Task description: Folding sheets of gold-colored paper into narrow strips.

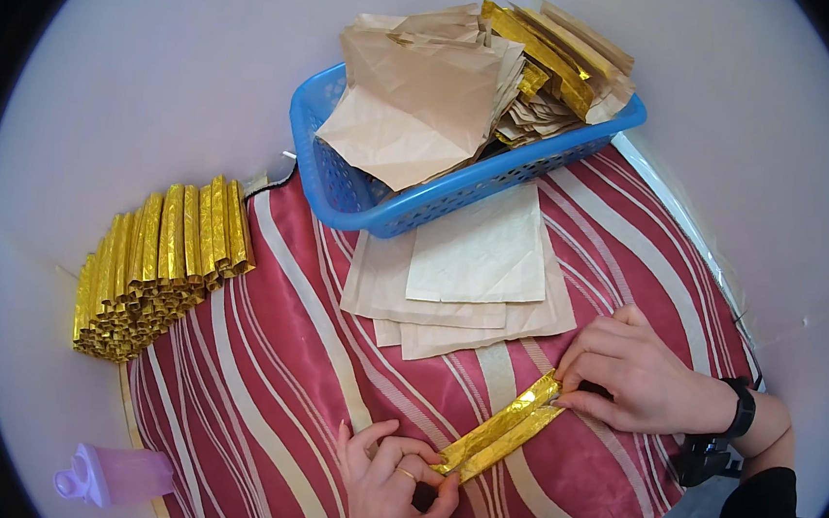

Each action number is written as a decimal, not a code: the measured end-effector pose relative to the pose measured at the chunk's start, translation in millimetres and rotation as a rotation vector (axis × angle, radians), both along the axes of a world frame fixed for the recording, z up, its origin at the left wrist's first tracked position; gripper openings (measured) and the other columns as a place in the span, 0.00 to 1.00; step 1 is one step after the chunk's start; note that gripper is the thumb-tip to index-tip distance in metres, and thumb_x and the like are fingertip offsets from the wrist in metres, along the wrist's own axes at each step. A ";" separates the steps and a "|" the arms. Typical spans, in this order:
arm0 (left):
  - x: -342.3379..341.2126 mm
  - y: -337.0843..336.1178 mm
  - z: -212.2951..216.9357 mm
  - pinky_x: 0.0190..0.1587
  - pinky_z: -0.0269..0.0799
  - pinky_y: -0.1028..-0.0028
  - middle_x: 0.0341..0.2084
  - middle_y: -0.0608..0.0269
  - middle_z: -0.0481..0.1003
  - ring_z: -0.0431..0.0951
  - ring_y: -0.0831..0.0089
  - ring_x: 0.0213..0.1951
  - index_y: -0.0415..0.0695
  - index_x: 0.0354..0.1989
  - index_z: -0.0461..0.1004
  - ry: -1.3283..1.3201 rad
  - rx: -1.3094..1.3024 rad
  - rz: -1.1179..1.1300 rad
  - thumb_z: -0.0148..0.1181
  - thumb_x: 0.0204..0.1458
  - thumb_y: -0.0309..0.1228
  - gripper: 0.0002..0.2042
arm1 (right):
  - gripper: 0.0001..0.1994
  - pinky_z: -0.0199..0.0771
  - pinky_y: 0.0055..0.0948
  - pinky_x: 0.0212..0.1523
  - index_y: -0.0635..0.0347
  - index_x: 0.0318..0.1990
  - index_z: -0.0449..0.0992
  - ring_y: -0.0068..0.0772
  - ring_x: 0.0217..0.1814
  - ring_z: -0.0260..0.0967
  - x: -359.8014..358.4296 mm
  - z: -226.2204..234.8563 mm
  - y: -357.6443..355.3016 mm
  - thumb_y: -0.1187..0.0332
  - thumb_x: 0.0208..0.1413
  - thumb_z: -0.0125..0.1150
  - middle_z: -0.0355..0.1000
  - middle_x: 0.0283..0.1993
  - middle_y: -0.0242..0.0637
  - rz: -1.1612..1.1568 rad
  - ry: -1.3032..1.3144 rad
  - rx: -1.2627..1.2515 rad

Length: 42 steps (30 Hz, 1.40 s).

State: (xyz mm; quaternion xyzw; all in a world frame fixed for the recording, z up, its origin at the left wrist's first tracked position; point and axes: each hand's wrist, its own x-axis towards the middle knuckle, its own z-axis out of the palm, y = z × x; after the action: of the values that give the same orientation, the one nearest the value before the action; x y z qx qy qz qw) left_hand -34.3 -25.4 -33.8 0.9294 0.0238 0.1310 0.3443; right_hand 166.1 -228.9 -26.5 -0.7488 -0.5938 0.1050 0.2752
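Observation:
A long strip of folded gold foil paper [498, 433] lies slantwise on the striped cloth, with a crease or gap running along its middle. My left hand [395, 486], a ring on one finger, pinches its lower left end. At the upper right end, the fingertips of my right hand [625, 368] are closed on the same strip. Just beyond the strip, several flat cream paper sheets [477, 264] lie overlapping on the cloth. The undersides of both thumbs and the strip's very ends are partly hidden by my fingers.
A blue plastic basket [408, 221] at the back holds brown papers [412, 103] and gold foil pieces [547, 60]. Folded gold foil rolls [166, 259] are stacked at the left. A purple bottle [120, 476] stands near left. Red striped cloth [265, 423] covers the surface, with pale walls around.

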 end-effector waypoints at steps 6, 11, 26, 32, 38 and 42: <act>-1.4 -0.5 -4.2 0.57 0.55 0.52 0.35 0.59 0.70 0.66 0.54 0.50 0.43 0.31 0.70 0.009 0.027 0.033 0.67 0.39 0.19 0.13 | 0.07 0.56 0.30 0.44 0.56 0.32 0.74 0.29 0.40 0.66 0.0 0.4 -1.1 0.67 0.49 0.67 0.68 0.34 0.29 -0.016 0.021 -0.026; -6.0 2.7 -14.7 0.59 0.51 0.47 0.38 0.60 0.70 0.65 0.53 0.54 0.45 0.38 0.76 -0.063 0.048 -0.024 0.65 0.41 0.21 0.13 | 0.08 0.57 0.31 0.44 0.55 0.32 0.74 0.29 0.39 0.66 -1.6 -1.6 -1.6 0.66 0.49 0.67 0.68 0.34 0.29 -0.039 -0.007 0.000; -8.9 -6.0 -7.6 0.60 0.45 0.43 0.37 0.59 0.68 0.66 0.54 0.55 0.49 0.36 0.81 0.038 0.396 -0.070 0.62 0.42 0.24 0.11 | 0.30 0.53 0.37 0.69 0.66 0.62 0.64 0.37 0.72 0.53 -22.1 -12.1 2.9 0.52 0.61 0.50 0.57 0.68 0.45 0.381 -0.209 -0.107; -15.1 -1.0 -18.7 0.61 0.51 0.47 0.42 0.56 0.70 0.67 0.55 0.54 0.43 0.41 0.80 -0.025 0.495 -0.173 0.60 0.45 0.25 0.13 | 0.41 0.54 0.37 0.68 0.68 0.65 0.57 0.38 0.72 0.52 -19.6 -13.1 3.6 0.41 0.55 0.50 0.55 0.69 0.46 0.383 -0.096 -0.116; -12.5 -11.0 -14.6 0.48 0.75 0.70 0.39 0.61 0.75 0.76 0.65 0.46 0.43 0.41 0.80 -0.114 0.618 -0.284 0.61 0.44 0.24 0.13 | 0.46 0.54 0.37 0.68 0.69 0.66 0.55 0.39 0.72 0.51 -18.9 -12.2 3.2 0.35 0.52 0.46 0.54 0.70 0.46 0.381 -0.101 -0.128; -8.4 -10.5 9.7 0.62 0.60 0.57 0.52 0.46 0.69 0.67 0.52 0.57 0.28 0.49 0.72 0.068 0.805 -0.501 0.57 0.47 0.26 0.20 | 0.46 0.53 0.37 0.68 0.69 0.66 0.55 0.38 0.73 0.50 -18.3 -14.2 4.5 0.34 0.52 0.45 0.54 0.70 0.46 0.372 -0.074 -0.121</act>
State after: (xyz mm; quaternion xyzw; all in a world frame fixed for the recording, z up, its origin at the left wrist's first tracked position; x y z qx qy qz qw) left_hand -42.7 -35.9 -24.1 0.9698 -0.2423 0.0123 -0.0231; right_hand 147.8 -224.4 -40.7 -0.6445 -0.7244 0.1619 0.1837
